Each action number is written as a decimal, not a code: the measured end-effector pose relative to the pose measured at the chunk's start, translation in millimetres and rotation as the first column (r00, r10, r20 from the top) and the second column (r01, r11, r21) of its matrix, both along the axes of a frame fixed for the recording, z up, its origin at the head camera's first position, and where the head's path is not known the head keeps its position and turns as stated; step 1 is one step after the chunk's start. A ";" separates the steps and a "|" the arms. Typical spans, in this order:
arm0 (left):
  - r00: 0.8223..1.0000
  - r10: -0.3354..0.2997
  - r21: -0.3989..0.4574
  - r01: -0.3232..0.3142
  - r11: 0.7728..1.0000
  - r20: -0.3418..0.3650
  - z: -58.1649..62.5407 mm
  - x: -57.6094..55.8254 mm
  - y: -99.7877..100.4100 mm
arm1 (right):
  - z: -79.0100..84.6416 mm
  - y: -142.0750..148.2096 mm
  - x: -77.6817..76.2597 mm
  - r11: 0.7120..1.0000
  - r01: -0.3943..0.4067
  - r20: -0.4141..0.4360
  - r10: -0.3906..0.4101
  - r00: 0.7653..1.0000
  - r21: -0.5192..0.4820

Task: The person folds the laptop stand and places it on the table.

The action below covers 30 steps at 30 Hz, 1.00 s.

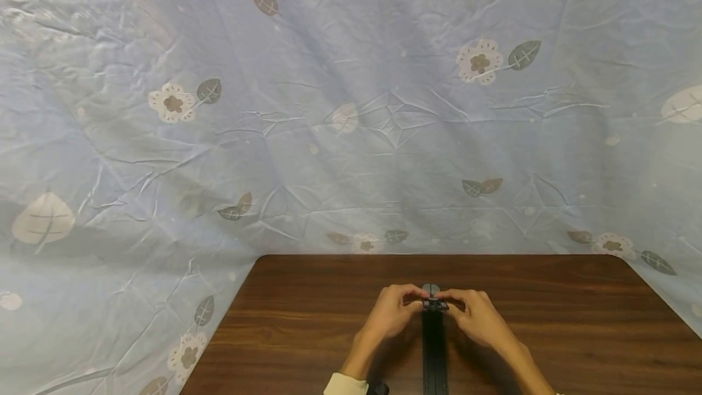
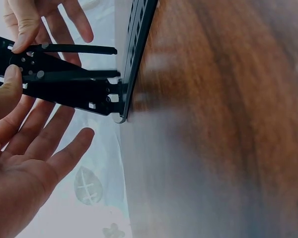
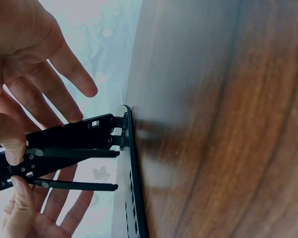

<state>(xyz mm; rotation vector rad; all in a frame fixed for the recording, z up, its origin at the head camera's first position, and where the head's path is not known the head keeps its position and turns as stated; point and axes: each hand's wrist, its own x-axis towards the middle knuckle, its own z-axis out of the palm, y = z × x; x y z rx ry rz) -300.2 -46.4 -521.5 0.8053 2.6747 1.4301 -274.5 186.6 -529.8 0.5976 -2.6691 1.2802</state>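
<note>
A black hinged folding stand [image 1: 434, 352] lies with its long slotted base flat on the table, pointing away from me. At the base's far end, a black panel [image 2: 89, 91] stands up on a hinge, with two thin prongs along its face. My left hand [image 1: 388, 313] pinches the panel's upper part from the left, thumb on the near face and fingers behind. From the right, my right hand [image 1: 478, 317] grips the same part likewise. Both thumbs press close together beside small rivets, seen in the right wrist view; the lower fingers spread loosely behind the panel.
The brown wood-grain table [image 1: 307, 309] has rounded far corners. Behind and to the left of it hangs a creased pale blue cloth [image 1: 395, 127] printed with leaves and flowers. A small dark object [image 1: 378, 389] shows beside my left sleeve.
</note>
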 end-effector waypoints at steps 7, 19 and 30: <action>1.000 -0.015 0.001 0.015 1.000 -0.002 1.4 -0.4 -0.3 | 0.9 2.2 -0.6 1.000 -0.007 0.009 0.006 1.000 0.020; 0.995 0.019 -0.019 -0.021 1.000 -0.103 -7.4 -2.5 4.1 | -7.9 -0.9 -1.1 0.996 -0.013 -0.192 0.030 0.981 0.093; 0.995 0.032 -0.008 -0.033 0.999 -0.090 -6.5 -2.0 4.8 | -7.6 1.1 -2.3 0.997 0.010 -0.166 0.004 0.986 0.081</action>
